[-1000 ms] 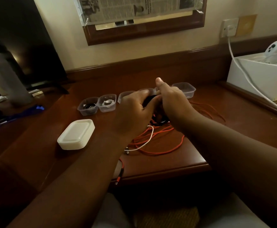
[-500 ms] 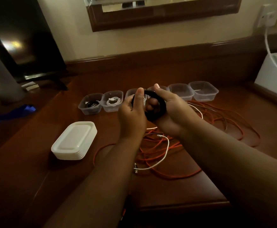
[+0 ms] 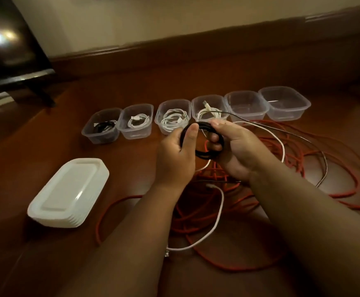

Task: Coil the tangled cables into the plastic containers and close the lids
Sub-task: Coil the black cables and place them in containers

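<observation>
A coiled black cable (image 3: 204,154) is held above the table between both hands. My left hand (image 3: 178,155) grips its left side with the thumb on top. My right hand (image 3: 233,150) grips its right side, fingers through the loop. Several clear plastic containers stand in a row behind: the leftmost (image 3: 102,126) holds a black cable, the following three (image 3: 137,122) (image 3: 172,117) (image 3: 209,109) hold white cables, and the two on the right (image 3: 246,106) (image 3: 285,102) hold nothing. A tangle of orange cable (image 3: 292,159) and a white cable (image 3: 218,215) lies under my arms.
A stack of white lids (image 3: 67,192) lies at the left on the brown wooden table (image 3: 132,168). A dark screen on a stand (image 3: 10,50) rises at the far left. A wooden ledge and wall run behind the containers.
The view has tilted down and closer to the table. The black coil has come into the open between my hands, which have drawn slightly apart and lower.
</observation>
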Motion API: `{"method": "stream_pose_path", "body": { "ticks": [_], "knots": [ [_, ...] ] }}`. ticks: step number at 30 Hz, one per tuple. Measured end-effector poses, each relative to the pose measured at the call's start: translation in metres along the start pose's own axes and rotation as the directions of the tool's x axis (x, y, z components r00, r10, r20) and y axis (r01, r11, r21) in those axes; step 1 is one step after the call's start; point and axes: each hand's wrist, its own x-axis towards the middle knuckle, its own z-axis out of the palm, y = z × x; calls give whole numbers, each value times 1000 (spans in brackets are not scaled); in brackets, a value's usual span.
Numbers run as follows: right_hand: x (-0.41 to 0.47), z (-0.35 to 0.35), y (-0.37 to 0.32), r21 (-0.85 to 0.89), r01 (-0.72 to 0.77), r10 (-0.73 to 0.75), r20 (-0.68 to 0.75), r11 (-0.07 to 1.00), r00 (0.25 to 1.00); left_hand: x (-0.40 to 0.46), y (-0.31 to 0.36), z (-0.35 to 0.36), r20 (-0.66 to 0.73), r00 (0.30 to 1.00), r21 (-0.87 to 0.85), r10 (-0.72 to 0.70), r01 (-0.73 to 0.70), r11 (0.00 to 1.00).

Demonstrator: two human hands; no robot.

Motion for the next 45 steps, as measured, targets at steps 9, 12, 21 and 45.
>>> {"method": "stream_pose_path", "body": {
  "ticks": [9, 12, 21, 45],
  "knots": [
    [-10, 6, 15, 38, 156, -154, -52, 987, 987, -5, 2, -2, 35, 986, 99, 165, -168, 981],
    [-11, 6, 11, 67, 171, -166, -71, 983, 984, -6, 4, -1, 79, 988, 60, 136, -141, 988],
    [-9, -5, -10, -85, 171, -176, -55, 982, 983, -2, 9, -9, 20, 985, -42, 169, -168, 985],
    [-12, -8, -10, -324, 484, -499, 43, 813, 866, -8, 20, -5, 457, 839, -554, -295, 528, 644]
  ]
}}
